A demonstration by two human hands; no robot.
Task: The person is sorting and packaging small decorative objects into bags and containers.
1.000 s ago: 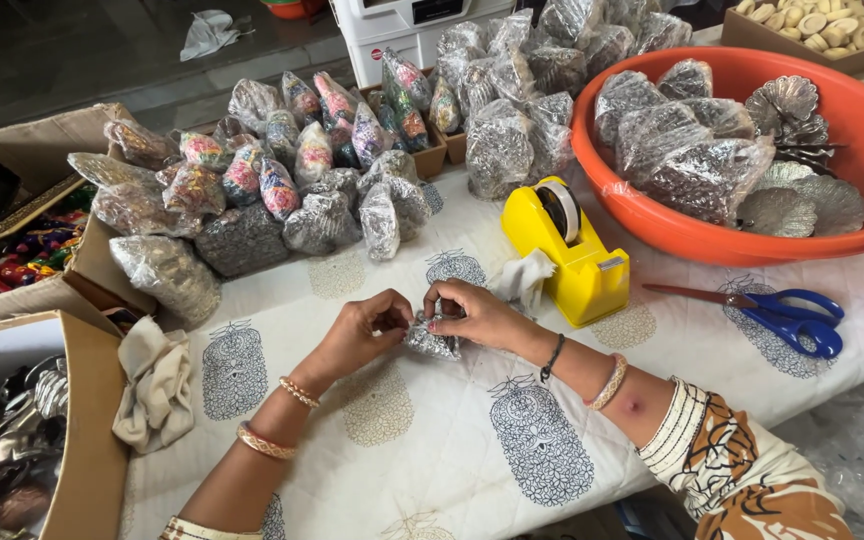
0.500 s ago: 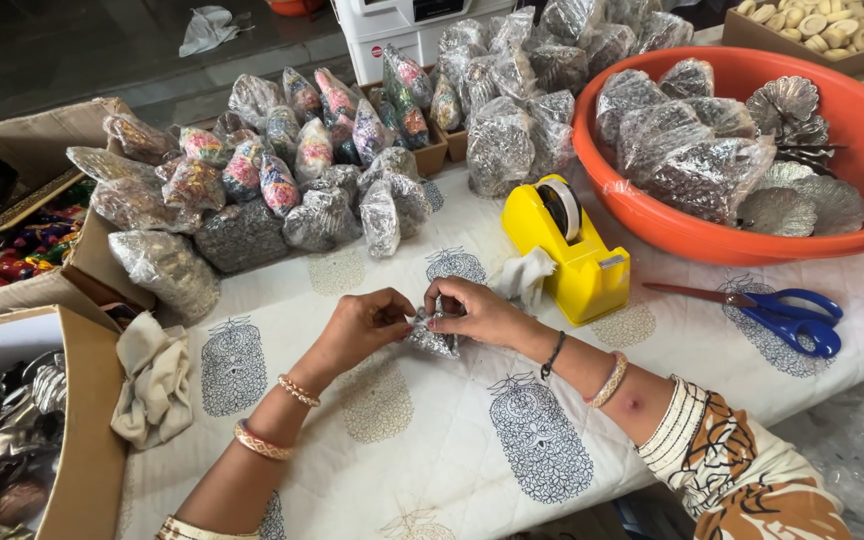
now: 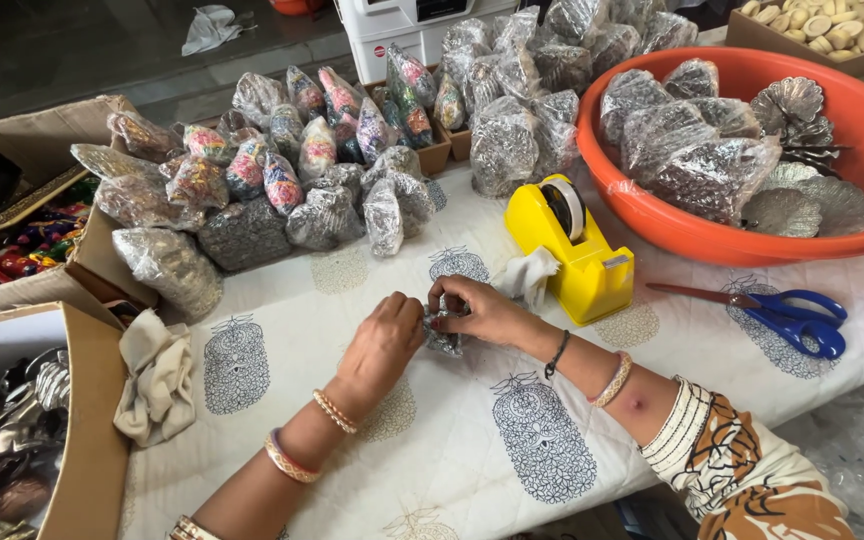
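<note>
My left hand [image 3: 380, 340] and my right hand [image 3: 479, 311] meet at the middle of the printed cloth. Between them they pinch a small silvery item wrapped in clear plastic [image 3: 442, 337], most of it hidden by my fingers. It rests low, just above the cloth. A yellow tape dispenser [image 3: 574, 250] stands right behind my right hand. A crumpled white scrap [image 3: 532, 275] lies beside the dispenser's base.
An orange tub [image 3: 752, 230] of wrapped silver pieces sits at the right. Blue-handled scissors [image 3: 782, 312] lie below it. Several wrapped packets [image 3: 282, 190] crowd the back. Cardboard boxes [image 3: 82, 420] and a beige cloth [image 3: 157, 385] are at the left.
Both hands stay on the wrapped item, with only small finger movements. Nothing else has shifted.
</note>
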